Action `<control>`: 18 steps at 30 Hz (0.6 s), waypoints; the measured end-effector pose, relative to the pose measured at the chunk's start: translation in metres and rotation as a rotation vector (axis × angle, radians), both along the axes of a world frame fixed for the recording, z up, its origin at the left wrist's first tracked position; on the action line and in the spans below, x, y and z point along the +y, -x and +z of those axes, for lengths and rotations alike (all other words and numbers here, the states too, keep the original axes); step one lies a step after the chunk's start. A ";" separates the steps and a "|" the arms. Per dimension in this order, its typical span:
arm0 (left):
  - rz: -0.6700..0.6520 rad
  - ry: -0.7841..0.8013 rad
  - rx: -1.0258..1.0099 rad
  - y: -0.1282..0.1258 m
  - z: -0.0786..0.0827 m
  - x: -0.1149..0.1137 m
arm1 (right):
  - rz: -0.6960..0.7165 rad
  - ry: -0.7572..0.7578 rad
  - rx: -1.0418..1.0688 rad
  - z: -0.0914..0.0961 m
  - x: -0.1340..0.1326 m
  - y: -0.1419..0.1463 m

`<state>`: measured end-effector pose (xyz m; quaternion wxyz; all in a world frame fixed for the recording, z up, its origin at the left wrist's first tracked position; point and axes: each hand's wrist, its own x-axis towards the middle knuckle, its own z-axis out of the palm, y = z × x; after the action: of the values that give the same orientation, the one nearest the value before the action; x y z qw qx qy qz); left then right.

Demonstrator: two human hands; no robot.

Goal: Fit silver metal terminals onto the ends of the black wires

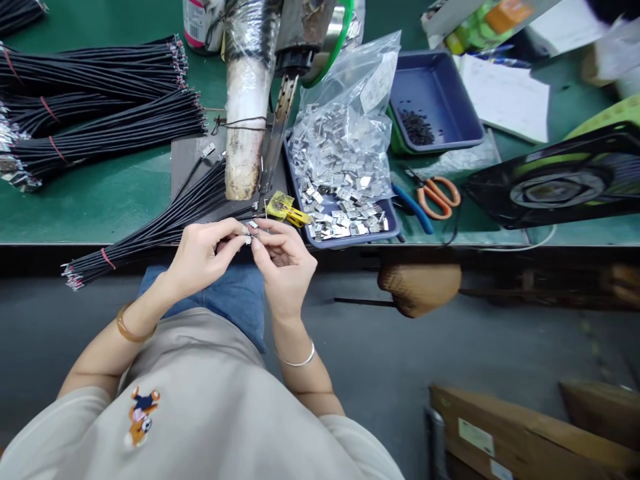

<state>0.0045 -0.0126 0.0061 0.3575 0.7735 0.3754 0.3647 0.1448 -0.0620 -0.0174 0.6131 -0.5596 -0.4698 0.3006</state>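
Note:
My left hand (203, 257) and my right hand (283, 260) meet at the front edge of the green bench, fingers pinched together around a small silver metal shell (249, 231) at the end of a black cable. That cable runs from a bundle of black cables (155, 233) lying slantwise over the bench edge to my left. A blue tray of silver metal shells (345, 213) sits just right of my hands, with an open clear bag (345, 127) of the same parts on it.
A wrapped machine column (247, 100) with a metal blade stands behind my hands. More black cable bundles (100, 100) lie at the left. Orange scissors (435, 195), a blue bin (435, 100), papers and a black fan (565, 180) lie to the right.

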 end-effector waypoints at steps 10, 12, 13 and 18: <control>0.077 0.218 -0.130 -0.008 0.011 0.001 | -0.109 -0.366 -0.466 0.005 -0.009 -0.014; 0.090 0.290 -0.169 -0.010 0.012 0.000 | -0.112 -0.393 -0.516 0.005 -0.008 -0.014; 0.097 0.330 -0.185 -0.010 0.013 0.000 | -0.117 -0.380 -0.493 0.004 -0.006 -0.014; 0.108 0.390 -0.192 -0.012 0.017 0.000 | -0.090 -0.264 -0.280 0.001 -0.002 -0.016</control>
<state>0.0160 -0.0127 0.0235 0.5145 0.6302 0.4438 0.3758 0.1611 -0.0637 -0.0162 0.6227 -0.5309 -0.5604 0.1277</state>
